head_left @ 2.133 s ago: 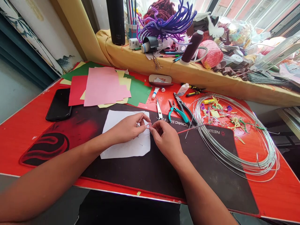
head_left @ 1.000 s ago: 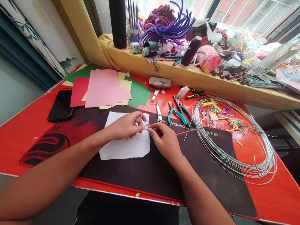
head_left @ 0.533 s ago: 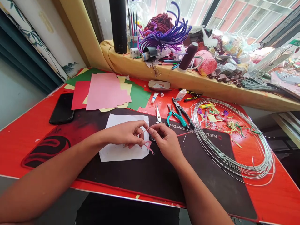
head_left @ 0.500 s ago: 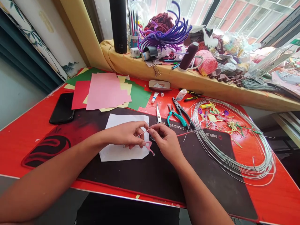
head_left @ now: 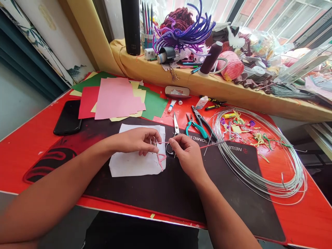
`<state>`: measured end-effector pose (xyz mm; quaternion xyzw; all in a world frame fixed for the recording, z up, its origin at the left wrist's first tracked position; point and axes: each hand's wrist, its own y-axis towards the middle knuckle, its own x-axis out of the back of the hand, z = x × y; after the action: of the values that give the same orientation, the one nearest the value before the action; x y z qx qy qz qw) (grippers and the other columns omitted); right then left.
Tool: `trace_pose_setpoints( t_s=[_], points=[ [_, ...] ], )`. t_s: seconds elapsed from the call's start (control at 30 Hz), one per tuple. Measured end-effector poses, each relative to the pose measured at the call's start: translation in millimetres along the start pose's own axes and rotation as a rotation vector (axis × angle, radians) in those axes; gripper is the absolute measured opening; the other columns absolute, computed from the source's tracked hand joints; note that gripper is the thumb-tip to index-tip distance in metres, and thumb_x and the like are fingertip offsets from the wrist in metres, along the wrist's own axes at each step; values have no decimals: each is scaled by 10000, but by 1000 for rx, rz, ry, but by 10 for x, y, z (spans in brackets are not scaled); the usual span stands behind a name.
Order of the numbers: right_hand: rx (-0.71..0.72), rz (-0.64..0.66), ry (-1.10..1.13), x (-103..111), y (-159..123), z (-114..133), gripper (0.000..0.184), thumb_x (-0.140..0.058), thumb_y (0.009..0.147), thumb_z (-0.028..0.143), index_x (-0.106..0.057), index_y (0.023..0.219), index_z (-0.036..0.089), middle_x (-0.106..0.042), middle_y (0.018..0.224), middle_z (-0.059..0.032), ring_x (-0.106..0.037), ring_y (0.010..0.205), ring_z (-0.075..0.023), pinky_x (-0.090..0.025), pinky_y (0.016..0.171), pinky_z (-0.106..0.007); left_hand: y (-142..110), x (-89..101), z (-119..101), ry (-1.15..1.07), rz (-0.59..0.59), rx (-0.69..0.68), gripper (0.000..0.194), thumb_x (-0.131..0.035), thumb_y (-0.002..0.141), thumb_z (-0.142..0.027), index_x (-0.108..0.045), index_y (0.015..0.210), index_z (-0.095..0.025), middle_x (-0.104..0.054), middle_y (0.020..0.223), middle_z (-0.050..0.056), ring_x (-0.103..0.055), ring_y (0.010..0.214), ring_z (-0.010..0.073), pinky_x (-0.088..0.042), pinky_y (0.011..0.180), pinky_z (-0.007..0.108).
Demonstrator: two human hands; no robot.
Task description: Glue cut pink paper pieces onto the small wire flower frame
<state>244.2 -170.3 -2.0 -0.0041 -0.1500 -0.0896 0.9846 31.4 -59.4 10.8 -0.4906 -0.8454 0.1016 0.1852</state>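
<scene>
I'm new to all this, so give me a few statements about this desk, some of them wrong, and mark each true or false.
1. A thin pink strand runs between the left hand and the right hand. True.
2. The right hand grips the teal-handled pliers. False: the pliers lie beyond that hand.
3. The pink paper partly covers the red paper. True.
4. The smartphone lies inside the wire coil. False: it lies at the left, beside the red paper.

Scissors [head_left: 176, 123] left of pliers [head_left: 196, 128], wire coil [head_left: 261, 176] right.
</scene>
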Motion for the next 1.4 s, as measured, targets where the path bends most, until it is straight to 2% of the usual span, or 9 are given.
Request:
trace_pose_setpoints(
  t_s=[0.13, 0.33, 0.57, 0.77, 0.9, 0.97, 1.07, 1.17, 1.4],
  points=[
    [-16, 11, -2, 10, 6, -17, 294, -679, 948, 484, -654, 798, 233, -604, 690, 10, -509, 610, -170, -409, 569, -296, 29, 77, -13, -105, -132, -58, 318, -833, 812, -394, -689, 1024, -205, -706, 795, 9, -625, 610, 141, -516, 545, 256],
    [3, 94, -81, -13, 8, -65, 242, -677, 956, 442, -709, 858, 223, -708, 805, -29, -609, 719, -203, -478, 656, -323, 85, 130, 70, -104, -340, -161, 257, -829, 801, -344, -746, 979, -180, -688, 772, 8, -583, 650, 119, -456, 560, 229],
    [15, 121, -38, -46, -6, -71, 241, -686, 975, 443, -771, 1008, 219, -793, 940, -65, -707, 830, -236, -550, 737, -349, 53, 60, 12, -54, -382, -220, 264, -806, 819, -377, -771, 985, -175, -708, 794, 21, -609, 703, 145, -488, 611, 257],
    [21, 140, -46, -81, -22, -70, 216, -671, 983, 410, -767, 952, 219, -745, 769, -26, -682, 703, -211, -515, 663, -323, 106, -156, 37, -6, -398, -274, 222, -757, 885, -359, -762, 1019, -183, -751, 886, 37, -688, 827, 183, -553, 751, 305],
    [-8, 60, -32, -68, -9, -67, 238, -681, 977, 417, -749, 875, 214, -678, 641, 6, -627, 595, -183, -474, 595, -298, 77, -230, -1, 144, -630, -409, 185, -744, 932, -350, -729, 1045, -205, -747, 1024, 45, -659, 852, 175, -540, 783, 320],
    [-26, 0, 7, -47, 4, -71, 249, -694, 976, 434, -747, 877, 213, -680, 639, 9, -626, 579, -176, -468, 573, -287, 15, -216, -62, 245, -700, -516, 136, -751, 947, -334, -706, 960, -206, -714, 965, 34, -610, 828, 170, -515, 773, 318],
    [-19, -85, 23, -18, 16, -76, 244, -699, 979, 436, -750, 895, 212, -698, 661, 5, -638, 580, -174, -458, 547, -274, -95, -181, -162, 352, -695, -593, 149, -759, 955, -310, -697, 866, -207, -683, 891, 27, -576, 830, 177, -486, 771, 318],
    [52, -172, -73, -8, 4, -66, 236, -682, 996, 410, -756, 890, 213, -704, 663, 2, -623, 573, -169, -446, 548, -274, -163, -182, -218, 321, -643, -545, 165, -727, 981, -329, -699, 876, -206, -684, 840, 12, -575, 771, 164, -480, 731, 308],
    [285, -282, -340, 3, -21, -78, 199, -653, 1031, 313, -772, 909, 210, -735, 709, 4, -615, 593, -155, -459, 629, -283, -89, -227, -184, 106, -280, -257, 361, -721, 953, -558, -706, 956, -198, -708, 832, 11, -618, 735, 166, -483, 658, 289]
  ],
)
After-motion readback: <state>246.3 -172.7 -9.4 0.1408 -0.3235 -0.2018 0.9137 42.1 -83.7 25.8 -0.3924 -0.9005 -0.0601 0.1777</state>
